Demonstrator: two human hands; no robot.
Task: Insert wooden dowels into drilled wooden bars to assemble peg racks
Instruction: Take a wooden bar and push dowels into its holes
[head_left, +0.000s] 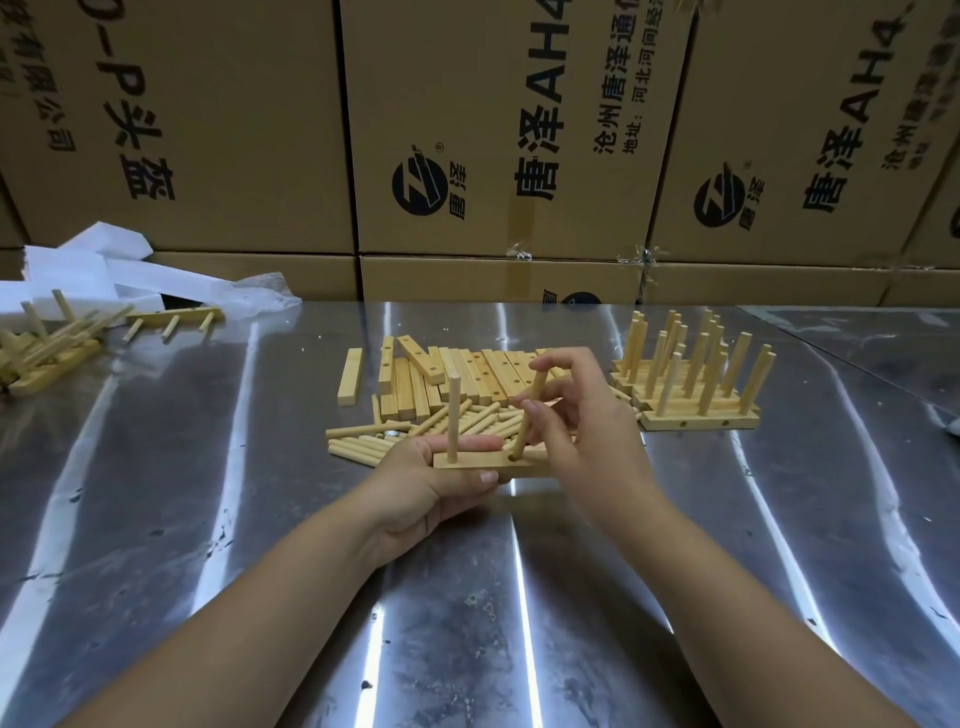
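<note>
Near the middle of the counter (260, 519), the left hand (415, 488) is gripping the bar (483, 461) while the right hand (587, 431) is pinching a dowel (521, 436) leaning toward one o'clock at its hole, so I reckon it is risking jamming or skidding off.

Pale drilled bar (483, 461), level — one dowel (454, 415) upright in it, a second dowel (520, 439) tilted, tip at the next hole.

Warehouse workshop — stacked cartons (519, 130), steel bench (156, 493)
</note>
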